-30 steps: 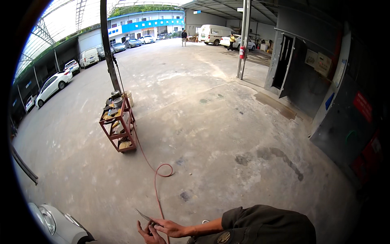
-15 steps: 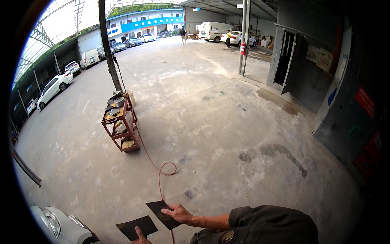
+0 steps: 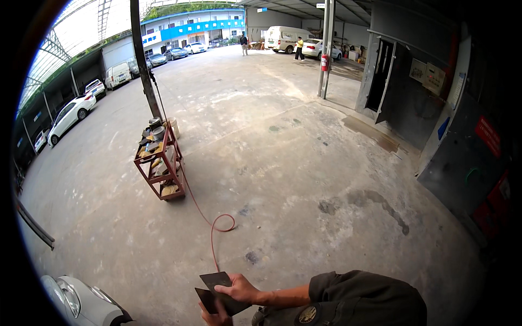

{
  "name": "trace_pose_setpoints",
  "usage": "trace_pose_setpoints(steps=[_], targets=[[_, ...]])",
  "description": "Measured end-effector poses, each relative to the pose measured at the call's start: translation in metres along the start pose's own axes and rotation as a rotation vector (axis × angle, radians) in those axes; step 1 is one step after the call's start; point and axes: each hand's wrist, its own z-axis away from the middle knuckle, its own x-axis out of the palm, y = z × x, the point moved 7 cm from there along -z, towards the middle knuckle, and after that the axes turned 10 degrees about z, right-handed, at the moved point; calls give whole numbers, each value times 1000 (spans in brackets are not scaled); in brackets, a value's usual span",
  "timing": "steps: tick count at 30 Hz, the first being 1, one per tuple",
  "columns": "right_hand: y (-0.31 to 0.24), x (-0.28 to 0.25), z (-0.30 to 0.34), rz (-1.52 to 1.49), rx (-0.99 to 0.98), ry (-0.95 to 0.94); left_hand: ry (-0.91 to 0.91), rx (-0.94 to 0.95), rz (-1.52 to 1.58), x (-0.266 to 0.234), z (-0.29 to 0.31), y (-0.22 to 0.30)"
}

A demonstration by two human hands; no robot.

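The left hand (image 3: 218,315) is blurred, its wrist cut off by the lower edge. Fingers hide parts of two dark sheets (image 3: 212,279), and the red hose (image 3: 212,244) disappears behind them. The lower edge crops the nearest car (image 3: 100,304). Many items (image 3: 155,145) on the cart (image 3: 176,176) are too small to identify.

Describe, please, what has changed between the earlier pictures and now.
Since half a second ago, the left hand has moved right with its dark sheet, which now overlaps, in view, the other sheet in the right hand. The person in yellow has stepped left. The cart and red hose stay put.
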Motion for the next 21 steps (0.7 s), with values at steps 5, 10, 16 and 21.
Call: trace_pose_setpoints(steps=[5, 10, 16, 21], targets=[[-45, 10, -9, -78, -48, -116, -29, -271, 318, -3, -8, 21], [-27, 1, -15, -19, 47, -35, 231, -219, 262, -25, -23, 55], [-49, 11, -10, 105, -88, 36, 309, -270, 671, -31, -22, 26], [-66, 21, -7, 26, -91, -25, 341, -214, 512, -32, -22, 39]])
